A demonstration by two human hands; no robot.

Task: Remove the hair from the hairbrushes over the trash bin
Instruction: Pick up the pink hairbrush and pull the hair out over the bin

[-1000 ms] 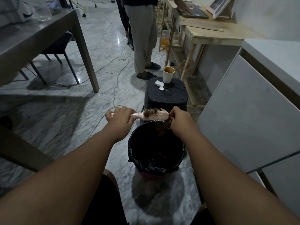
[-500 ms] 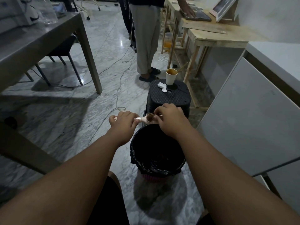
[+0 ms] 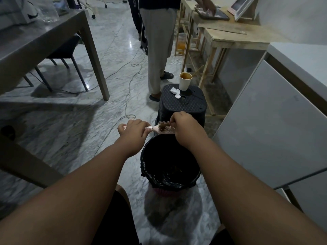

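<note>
A pale pink hairbrush (image 3: pixel 163 130) lies level over the far rim of the trash bin (image 3: pixel 146 167), which is lined with a black bag. My left hand (image 3: pixel 132 132) grips the brush handle. A brown clump of hair (image 3: pixel 161 127) sits in the bristles near the handle end. My right hand (image 3: pixel 185 128) rests on the bristles just right of the clump, fingertips pinched down into them. Its palm hides the brush's far end. Loose hair lies inside the bin.
Behind the bin stands a black plastic stool (image 3: pixel 184 103) with a paper cup (image 3: pixel 185 81) and a crumpled tissue (image 3: pixel 175 92) on it. A person (image 3: pixel 157 50) stands beyond it. Grey cabinet (image 3: pixel 274 121) at right, table (image 3: pixel 44 41) at left, cables (image 3: pixel 127 96) on the floor.
A second ago my right hand was at the brush's right end over the bin with hair hanging from it. It has since come back onto the bristles, beside the clump.
</note>
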